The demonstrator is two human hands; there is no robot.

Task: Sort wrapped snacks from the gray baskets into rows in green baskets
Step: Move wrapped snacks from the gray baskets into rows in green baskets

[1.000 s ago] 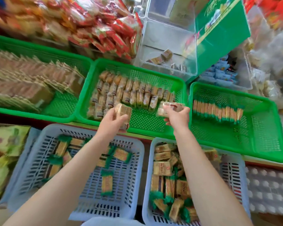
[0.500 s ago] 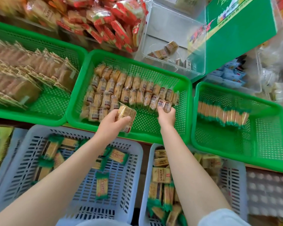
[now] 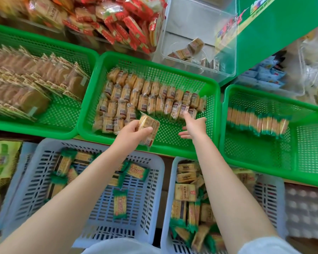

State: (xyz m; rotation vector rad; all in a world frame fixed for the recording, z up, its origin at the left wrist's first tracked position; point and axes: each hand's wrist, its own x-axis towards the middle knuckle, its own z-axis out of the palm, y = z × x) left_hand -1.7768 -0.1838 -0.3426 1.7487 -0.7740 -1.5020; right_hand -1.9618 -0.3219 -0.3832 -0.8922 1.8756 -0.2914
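The middle green basket (image 3: pixel 214 107) holds rows of clear-wrapped brown snacks (image 3: pixel 151 99). My left hand (image 3: pixel 131 133) grips a stack of the same clear-wrapped snacks (image 3: pixel 148 128) over the basket's near part. My right hand (image 3: pixel 194 126) is open, its fingers stretched out and touching the right end of the nearest long row; it holds nothing. Two gray baskets lie near me: the left gray basket (image 3: pixel 154 189) has scattered green-ended snacks, the right gray basket (image 3: pixel 272 195) holds a mixed pile. The right green basket (image 3: pixel 226 143) has one row of green-ended snacks (image 3: pixel 257 121).
The left green basket (image 3: pixel 66 114) holds rows of flat tan packets. Red-wrapped snacks (image 3: pixel 117 21) are heaped behind it. A clear bin (image 3: pixel 196 24) and a green box (image 3: pixel 275 28) stand at the back right. An egg tray (image 3: pixel 307 208) sits at the lower right.
My right hand has set its snacks at the right end of the row and let go, and its fingers are now spread. My left hand still holds its stack.
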